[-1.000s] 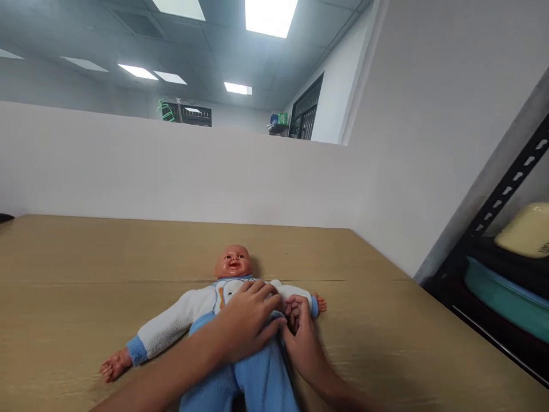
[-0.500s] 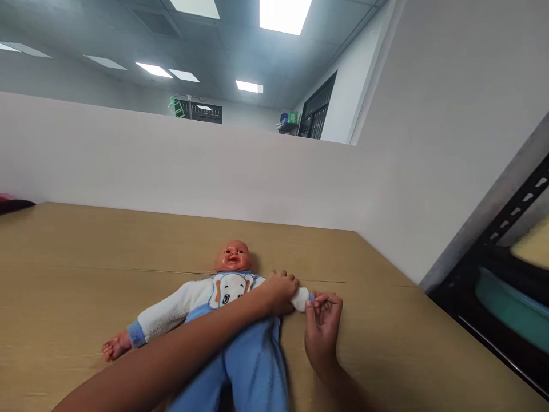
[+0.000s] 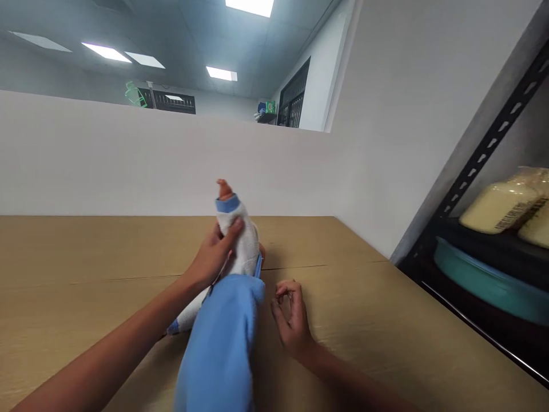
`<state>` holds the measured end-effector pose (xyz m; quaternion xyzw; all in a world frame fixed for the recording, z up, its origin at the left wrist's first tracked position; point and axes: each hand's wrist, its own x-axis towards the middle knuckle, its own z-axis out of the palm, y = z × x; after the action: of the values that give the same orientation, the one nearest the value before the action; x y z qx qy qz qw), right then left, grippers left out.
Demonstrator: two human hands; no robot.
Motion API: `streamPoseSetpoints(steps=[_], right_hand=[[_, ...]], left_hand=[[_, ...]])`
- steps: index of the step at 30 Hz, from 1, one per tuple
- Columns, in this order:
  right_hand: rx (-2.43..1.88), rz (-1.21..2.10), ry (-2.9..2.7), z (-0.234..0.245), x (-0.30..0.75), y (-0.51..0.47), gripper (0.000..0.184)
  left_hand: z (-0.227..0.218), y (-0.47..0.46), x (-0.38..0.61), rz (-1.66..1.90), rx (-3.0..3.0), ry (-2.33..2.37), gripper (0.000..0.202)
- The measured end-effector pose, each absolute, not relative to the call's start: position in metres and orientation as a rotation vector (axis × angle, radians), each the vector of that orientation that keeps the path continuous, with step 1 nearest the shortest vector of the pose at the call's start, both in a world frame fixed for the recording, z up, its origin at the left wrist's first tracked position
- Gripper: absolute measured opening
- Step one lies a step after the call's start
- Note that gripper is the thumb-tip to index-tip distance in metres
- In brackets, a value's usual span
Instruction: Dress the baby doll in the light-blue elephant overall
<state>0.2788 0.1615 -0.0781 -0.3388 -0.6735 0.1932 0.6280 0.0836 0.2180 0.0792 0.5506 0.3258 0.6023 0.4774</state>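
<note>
I see the doll [image 3: 234,269] lying on the table [image 3: 86,252] straight ahead of me, rolled onto its side. Its long axis runs away from me: the blue trouser legs [image 3: 218,343] point back toward my body, and the white upper body lies at the far end. One sleeve [image 3: 234,226] stands nearly upright, with a blue cuff and a small pink doll hand at the top.

My left hand [image 3: 217,252] is the nearer one. It is closed around that raised sleeve, thumb across the white fleece just below the cuff, so the doll's arm sits directly in its grip. My right hand [image 3: 291,317] holds nothing. It hovers just to the right of the doll's torso, apart from the cloth, fingers loosely curled and palm turned up and inward. The doll therefore lies between my two forearms, touching the left hand and just beside the right.

To the far right a dark shelf [image 3: 472,189] carries a teal basin [image 3: 489,280] and pale yellow packs [image 3: 497,206], well apart from my hands.
</note>
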Motion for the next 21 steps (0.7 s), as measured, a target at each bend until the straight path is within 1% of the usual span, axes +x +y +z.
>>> streamPoseSetpoints(steps=[4,6,8,11,15,21], right_hand=[[-0.783,0.55,-1.798,-0.066,0.274,0.153,0.022],[-0.787,0.593,-1.901,-0.059,0.271,0.148,0.028],[-0.78,0.619,-1.927,-0.053,0.266,0.143,0.034],[-0.791,0.659,-1.893,-0.045,0.254,0.135,0.037],[-0.869,0.694,-1.784,-0.031,0.229,0.127,0.037],[-0.879,0.768,-1.72,-0.017,0.196,0.137,0.033]], left_hand=[[0.062,0.217,0.056,1.484,0.939,0.715,0.066],[0.056,0.218,0.042,1.436,0.817,0.671,0.066],[0.052,0.217,0.029,1.402,0.733,0.618,0.059],[0.048,0.214,0.013,1.361,0.646,0.533,0.043],[0.039,0.217,0.001,1.341,0.611,0.503,0.042],[0.031,0.223,0.0,1.494,0.51,0.632,0.033]])
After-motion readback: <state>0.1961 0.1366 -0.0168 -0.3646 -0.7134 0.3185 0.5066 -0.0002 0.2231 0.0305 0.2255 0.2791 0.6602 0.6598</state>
